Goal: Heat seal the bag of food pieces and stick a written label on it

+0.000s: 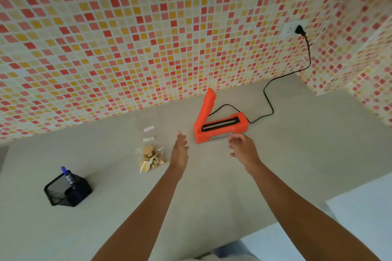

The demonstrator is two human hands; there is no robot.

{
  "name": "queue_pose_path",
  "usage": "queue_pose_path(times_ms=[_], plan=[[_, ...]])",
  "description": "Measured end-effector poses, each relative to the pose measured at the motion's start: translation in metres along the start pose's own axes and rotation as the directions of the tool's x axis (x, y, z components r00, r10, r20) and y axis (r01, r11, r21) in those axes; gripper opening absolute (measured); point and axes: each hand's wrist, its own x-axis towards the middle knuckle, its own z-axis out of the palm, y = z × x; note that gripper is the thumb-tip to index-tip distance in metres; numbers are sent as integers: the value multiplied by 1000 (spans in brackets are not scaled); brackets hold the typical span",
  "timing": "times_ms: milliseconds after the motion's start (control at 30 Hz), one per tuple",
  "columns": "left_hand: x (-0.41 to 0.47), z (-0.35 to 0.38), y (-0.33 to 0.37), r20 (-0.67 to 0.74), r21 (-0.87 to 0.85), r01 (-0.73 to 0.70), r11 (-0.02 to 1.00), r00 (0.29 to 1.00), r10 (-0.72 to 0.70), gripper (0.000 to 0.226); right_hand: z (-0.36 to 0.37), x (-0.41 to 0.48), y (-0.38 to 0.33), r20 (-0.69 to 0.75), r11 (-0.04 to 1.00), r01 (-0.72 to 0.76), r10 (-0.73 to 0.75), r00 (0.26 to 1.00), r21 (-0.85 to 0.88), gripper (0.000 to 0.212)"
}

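Observation:
A clear bag of tan food pieces lies flat on the grey counter, its long empty top reaching back toward the wall. Two small white labels show on that clear part. To its right stands an orange heat sealer with its lid raised and its black sealing strip showing. My left hand hovers between the bag and the sealer, fingers apart, holding nothing. My right hand hangs just in front of the sealer's base, fingers loosely curled and empty.
A black mesh pen holder with a blue marker stands at the front left. The sealer's black cord runs back to a wall socket. The tiled wall bounds the back; the counter's edge falls away at the right.

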Motion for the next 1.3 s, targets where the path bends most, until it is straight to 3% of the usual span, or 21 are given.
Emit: queue_pose_path(times_ms=[200, 267, 433, 500, 600, 800, 1133, 1300], plan=[[22, 57, 1, -35, 23, 31, 999, 999, -31, 80, -50, 70, 13, -45, 986, -44, 37, 998, -162, 45], [28, 69, 2, -59, -10, 37, 999, 998, -38, 80, -58, 80, 6, -22, 978, -30, 26, 999, -207, 45], [34, 94, 4, -84, -66, -29, 997, 996, 24, 72, -54, 111, 8, 104, 970, 61, -38, 994, -235, 21], [41, 98, 4, -98, -55, -43, 998, 994, 37, 74, -52, 133, 20, 118, 961, 50, -19, 993, -272, 42], [51, 100, 9, -135, -34, -29, 999, 991, 25, 80, -49, 145, 12, 114, 944, 43, -6, 993, -327, 53], [74, 106, 40, -138, 30, -31, 999, 990, 35, 76, -44, 171, -18, 180, 922, 72, -3, 984, -379, 35], [84, 101, 75, -116, 152, 26, 988, 993, -8, 74, -45, 185, -35, 308, 889, 171, -35, 951, -425, 35], [56, 101, 83, -68, 223, -20, 975, 997, 36, 67, -57, 161, -44, 373, 848, 280, -107, 922, -450, 34]])
